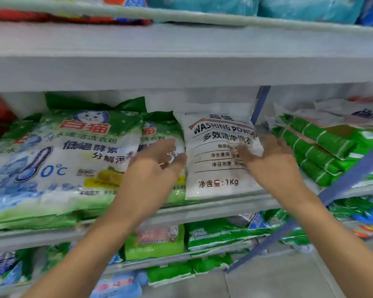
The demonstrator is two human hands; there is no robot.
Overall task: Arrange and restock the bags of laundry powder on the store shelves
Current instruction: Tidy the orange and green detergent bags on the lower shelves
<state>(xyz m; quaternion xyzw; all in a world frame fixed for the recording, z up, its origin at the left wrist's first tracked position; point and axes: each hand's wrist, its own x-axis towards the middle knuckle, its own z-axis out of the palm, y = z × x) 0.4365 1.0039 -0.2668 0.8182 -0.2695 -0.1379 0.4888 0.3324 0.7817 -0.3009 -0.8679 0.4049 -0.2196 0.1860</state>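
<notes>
Nearest us, the left grip (157, 162), a bare hand, is released. Its fingers are loosely spread at the left edge of the white plastic bag of washing powder with black print (215, 173); through the blur we cannot tell whether they touch it. The right grip (274, 166) appears to be grasping that bag's right edge, with the thumb on the printed face and the plastic bunched above the fingers. The bag stands face-out at the front lip of the grey metal middle shelf (213, 206). It sits between the green-and-white cat-branded powder bags (78, 147) on its left and a blue shelf upright (259, 104) on its right. Beyond the upright lies a flat stack of green striped bags (314, 145). We judge the step in hand to be seating this one bag in its slot. The next move calls for squaring it against its green neighbour, then letting go without tipping it. Farthest, teal bags (202, 3) sit on the top shelf.
</notes>
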